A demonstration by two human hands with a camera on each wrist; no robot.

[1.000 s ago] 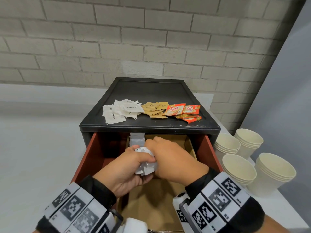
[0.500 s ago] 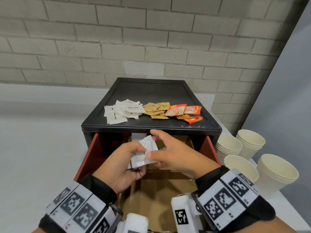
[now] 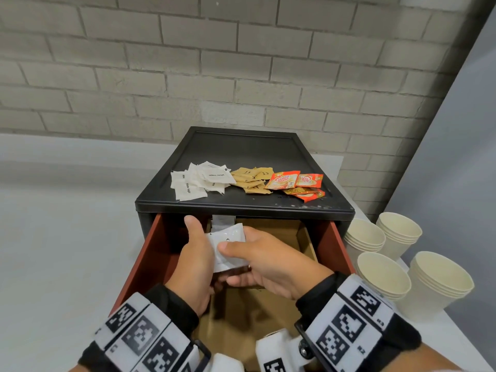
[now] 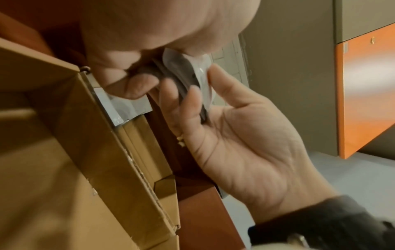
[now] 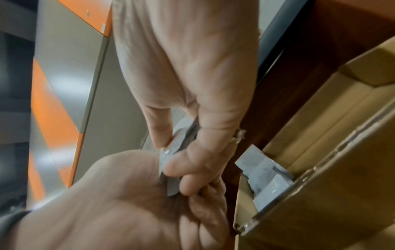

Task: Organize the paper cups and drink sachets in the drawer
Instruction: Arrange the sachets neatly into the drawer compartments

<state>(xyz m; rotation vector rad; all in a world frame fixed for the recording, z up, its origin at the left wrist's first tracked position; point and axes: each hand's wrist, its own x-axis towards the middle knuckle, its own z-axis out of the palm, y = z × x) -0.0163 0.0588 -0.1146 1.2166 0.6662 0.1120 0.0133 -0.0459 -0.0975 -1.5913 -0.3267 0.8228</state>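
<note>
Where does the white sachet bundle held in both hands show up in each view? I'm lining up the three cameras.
Head: white sachet bundle at centre, between both hands, over the open drawer.
Left wrist: upper middle, edge-on, pinched by the left hand.
Right wrist: lower centre, a grey edge under the right hand.
Shared landmark: the cardboard box in the drawer.

cabinet top (image 3: 241, 208) overhangs drawer (image 3: 150, 251), cups (image 3: 386, 272) right
</note>
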